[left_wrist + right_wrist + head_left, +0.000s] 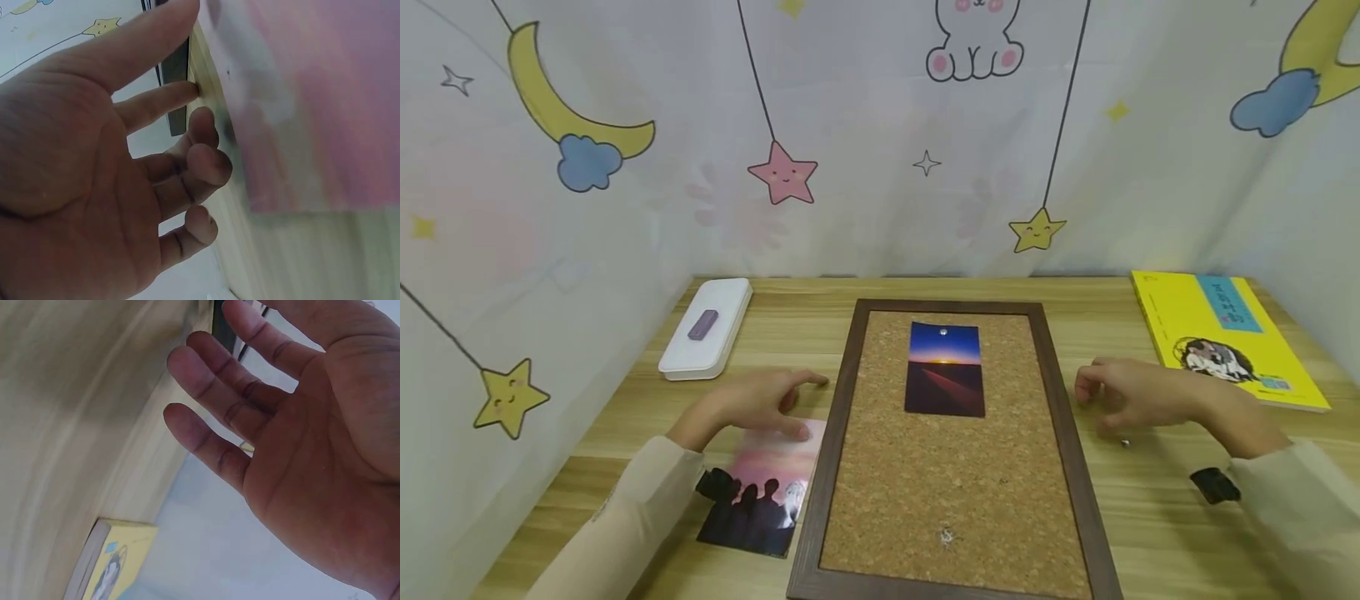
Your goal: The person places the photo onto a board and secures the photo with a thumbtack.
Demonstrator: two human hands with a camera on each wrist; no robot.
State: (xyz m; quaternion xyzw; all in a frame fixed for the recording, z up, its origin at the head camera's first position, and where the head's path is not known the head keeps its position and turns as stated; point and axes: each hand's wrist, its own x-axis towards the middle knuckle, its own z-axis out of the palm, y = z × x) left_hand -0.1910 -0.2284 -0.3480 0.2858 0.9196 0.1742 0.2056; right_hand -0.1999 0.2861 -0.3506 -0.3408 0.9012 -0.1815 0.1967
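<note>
A cork board (917,475) in a dark brown wooden frame lies between the hands. Near its top a sunset photo (945,375) is held by a pushpin (943,332). Left of the frame, my left hand (760,402) has its thumb at the upper edge of a pink photo (767,492) with dark silhouettes. Its index finger stretches toward the frame, the others bent loosely; in the left wrist view the palm (69,181) holds nothing. To the right of the frame, my right hand (1138,396) hovers low with loosely bent fingers. A small shiny pin (1125,443) lies just below it.
Small shiny bits (947,536) sit on the lower cork. A white case (707,333) with a small purple block (703,325) on it stands back left. A yellow book (1232,333) lies back right, beyond my right forearm. A patterned curtain (880,200) closes off the table's back edge.
</note>
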